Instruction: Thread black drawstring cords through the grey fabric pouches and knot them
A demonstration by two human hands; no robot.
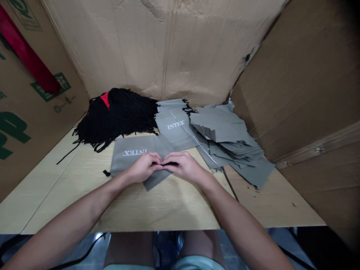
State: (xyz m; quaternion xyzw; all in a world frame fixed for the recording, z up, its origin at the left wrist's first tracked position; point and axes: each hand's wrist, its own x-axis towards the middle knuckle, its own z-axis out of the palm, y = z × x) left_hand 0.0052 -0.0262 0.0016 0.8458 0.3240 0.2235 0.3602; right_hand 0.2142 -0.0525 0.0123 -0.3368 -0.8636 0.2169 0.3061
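My left hand [146,167] and my right hand [185,165] meet near the middle of the table, both with closed fingers. Between them they pinch a grey fabric pouch [154,183] at its edge, where a dark strip or opening shows. What else lies in the fingertips is hidden. Beneath and behind my left hand lies another flat grey pouch [135,144] with white INTEX lettering, upside down to me. A short black cord end [106,173] sticks out at its left corner.
A heap of black cords [123,114] with a red tie [105,100] lies at the back left. Stacked INTEX pouches [176,129] and a messy pile of grey pieces [225,129] sit at back centre and right. Cardboard walls [157,48] enclose the wooden table [75,198] on three sides.
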